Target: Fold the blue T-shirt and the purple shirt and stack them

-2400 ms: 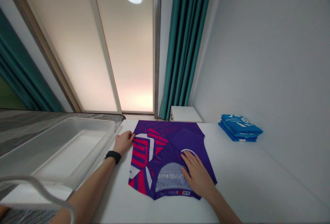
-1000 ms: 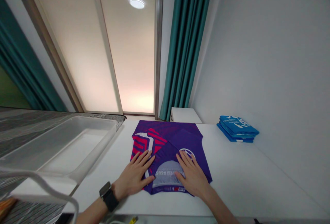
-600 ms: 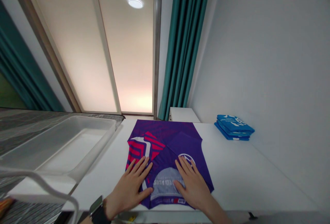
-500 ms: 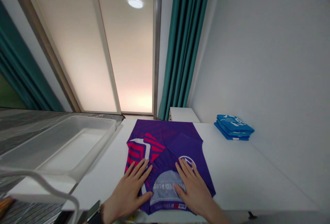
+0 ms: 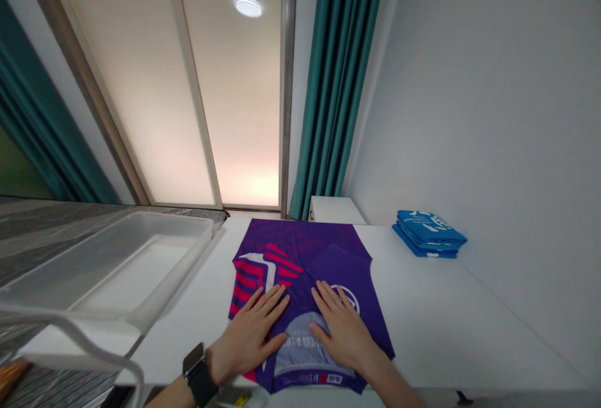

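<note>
We rest left hand (image 5: 251,335) and right hand (image 5: 344,331) on shirt (image 5: 326,263), fingers apart | shirt spread flat | stack (image 5: 428,234) folded, far right

I saw the left hand (image 5: 253,334) quit the side of the purple shirt (image 5: 307,267) and settle spread on its cloth, nearer the front edge of the bench (image 5: 436,326). The hem (image 5: 300,382), earlier well short of that edge, had come down to it, and the right hand (image 5: 345,330) lay closer to the left.
</note>
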`<state>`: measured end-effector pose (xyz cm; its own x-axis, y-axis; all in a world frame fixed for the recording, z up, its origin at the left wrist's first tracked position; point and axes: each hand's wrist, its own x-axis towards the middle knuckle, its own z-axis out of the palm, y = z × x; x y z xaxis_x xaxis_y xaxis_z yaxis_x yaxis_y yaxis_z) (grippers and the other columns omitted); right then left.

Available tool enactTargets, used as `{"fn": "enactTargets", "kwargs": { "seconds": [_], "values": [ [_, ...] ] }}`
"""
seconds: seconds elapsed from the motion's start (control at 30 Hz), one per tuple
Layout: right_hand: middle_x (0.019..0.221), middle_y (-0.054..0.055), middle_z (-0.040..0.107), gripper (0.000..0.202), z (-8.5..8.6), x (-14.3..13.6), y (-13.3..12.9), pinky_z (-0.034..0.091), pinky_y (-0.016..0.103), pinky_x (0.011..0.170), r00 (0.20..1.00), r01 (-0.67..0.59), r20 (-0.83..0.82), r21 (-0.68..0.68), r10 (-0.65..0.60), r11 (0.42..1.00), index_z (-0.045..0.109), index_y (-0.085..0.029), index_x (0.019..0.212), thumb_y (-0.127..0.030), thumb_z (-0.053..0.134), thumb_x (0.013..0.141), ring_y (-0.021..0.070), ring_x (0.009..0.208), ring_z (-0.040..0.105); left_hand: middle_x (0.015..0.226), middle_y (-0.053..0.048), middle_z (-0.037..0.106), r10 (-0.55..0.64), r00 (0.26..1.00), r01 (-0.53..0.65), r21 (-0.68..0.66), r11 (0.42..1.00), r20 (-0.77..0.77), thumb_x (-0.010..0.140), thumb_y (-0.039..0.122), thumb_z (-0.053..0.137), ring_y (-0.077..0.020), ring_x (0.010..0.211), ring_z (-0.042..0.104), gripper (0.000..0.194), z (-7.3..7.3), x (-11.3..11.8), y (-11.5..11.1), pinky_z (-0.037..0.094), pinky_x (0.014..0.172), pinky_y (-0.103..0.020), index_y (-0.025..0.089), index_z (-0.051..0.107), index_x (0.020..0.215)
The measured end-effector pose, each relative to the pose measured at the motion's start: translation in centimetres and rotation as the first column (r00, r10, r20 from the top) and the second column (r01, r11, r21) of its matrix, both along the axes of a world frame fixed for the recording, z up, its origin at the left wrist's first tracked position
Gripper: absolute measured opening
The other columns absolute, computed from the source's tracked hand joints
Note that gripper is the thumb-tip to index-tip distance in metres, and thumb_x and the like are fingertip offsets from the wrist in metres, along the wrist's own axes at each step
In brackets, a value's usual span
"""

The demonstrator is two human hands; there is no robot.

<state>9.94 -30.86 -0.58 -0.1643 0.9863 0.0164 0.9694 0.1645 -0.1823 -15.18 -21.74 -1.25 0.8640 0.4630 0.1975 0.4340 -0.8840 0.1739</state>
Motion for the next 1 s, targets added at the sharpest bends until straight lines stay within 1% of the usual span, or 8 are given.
{"fn": "enactTargets", "kwargs": {
  "seconds": [0.17,0.3,0.37,0.47,0.57,0.67,0.77,1.0],
  "values": [
    [0.16,0.005,0.011,0.07,0.1,-0.6,-0.9,0.005,0.044,0.121,1.0,0.006,-0.026,-0.046,-0.008,0.999,0.02,-0.019,0.154,-0.06,0.026,0.097,0.0225,0.148,0.007,0.158,-0.004,0.026,0.012,1.0,-0.012,0.003,1.0,-0.012,0.097,0.051,0.042,-0.0253,0.143,0.03,0.065,-0.6,-0.3,-0.9,0.023,0.117,-0.048,0.031,0.018,0.153],
    [0.16,0.004,0.011,0.071,-0.2,-0.6,-1.3,0.005,0.045,0.121,0.999,0.007,-0.038,-0.048,-0.008,0.999,0.019,-0.02,0.154,-0.06,0.027,0.096,0.0234,0.148,0.008,0.154,-0.004,0.038,0.016,1.0,-0.016,0.007,1.0,0.008,0.098,0.047,0.039,-0.0244,0.138,0.038,0.055,0.4,0.2,-0.7,0.028,0.114,-0.046,0.03,0.03,0.15],
    [0.16,0.004,0.01,0.071,-0.4,-0.5,-1.2,0.004,0.045,0.121,0.999,0.011,-0.042,-0.049,-0.013,0.999,0.018,-0.02,0.154,-0.061,0.027,0.096,0.0236,0.148,0.008,0.144,-0.004,0.051,0.042,0.999,-0.042,0.013,0.999,0.018,0.1,0.041,0.038,-0.0236,0.131,0.046,0.046,1.4,0.9,0.8,0.032,0.111,-0.045,0.028,0.042,0.144],
    [0.16,0.003,0.01,0.071,-0.4,-0.4,-1.2,0.004,0.044,0.121,0.999,0.013,-0.046,-0.059,-0.016,0.998,0.019,-0.021,0.153,-0.062,0.027,0.096,0.0233,0.148,0.008,0.121,-0.006,0.064,0.164,0.985,-0.167,0.053,0.985,0.043,0.099,0.029,0.037,-0.023,0.111,0.056,0.035,2.9,2.2,4.8,0.041,0.096,-0.041,0.024,0.058,0.127],
    [0.16,0.003,0.012,0.071,-0.3,-0.4,-1.2,0.004,0.045,0.121,0.998,0.011,-0.056,-0.061,-0.015,0.998,0.02,-0.022,0.153,-0.062,0.027,0.096,0.0235,0.148,0.009,0.108,-0.007,0.065,0.243,0.969,-0.246,0.132,0.96,0.04,0.098,0.024,0.037,-0.0234,0.102,0.055,0.032,3.5,3.4,9.7,0.042,0.088,-0.039,0.024,0.064,0.116],
    [0.16,0.002,0.011,0.07,-0.2,-0.5,-1.2,0.004,0.045,0.121,0.998,0.018,-0.065,-0.063,-0.023,0.998,0.02,-0.022,0.153,-0.061,0.027,0.096,0.0234,0.148,0.009,0.108,-0.009,0.063,0.234,0.972,-0.227,0.169,0.959,-0.019,0.097,0.018,0.037,-0.0236,0.104,0.053,0.034,3.2,4.4,13.2,0.041,0.09,-0.039,0.022,0.064,0.116],
    [0.16,0.002,0.01,0.069,-0.2,-0.5,-1.2,0.005,0.045,0.121,0.997,0.022,-0.074,-0.066,-0.027,0.998,0.019,-0.022,0.153,-0.06,0.028,0.096,0.0232,0.148,0.009,0.108,-0.009,0.063,0.204,0.976,-0.191,0.161,0.968,-0.074,0.094,0.015,0.04,-0.0238,0.105,0.054,0.032,2.6,5.0,15.0,0.041,0.09,-0.038,0.023,0.065,0.112],
    [0.16,0.002,0.012,0.068,-0.2,-0.5,-1.2,0.005,0.045,0.121,0.996,0.024,-0.089,-0.054,-0.029,0.998,0.021,-0.023,0.153,-0.06,0.027,0.096,0.0231,0.148,0.009,0.102,-0.008,0.061,0.18,0.982,-0.174,0.101,0.98,-0.063,0.089,0.013,0.045,-0.0219,0.098,0.057,0.026,1.9,5.0,16.4,0.044,0.088,-0.035,0.021,0.067,0.101]
  ]
}}
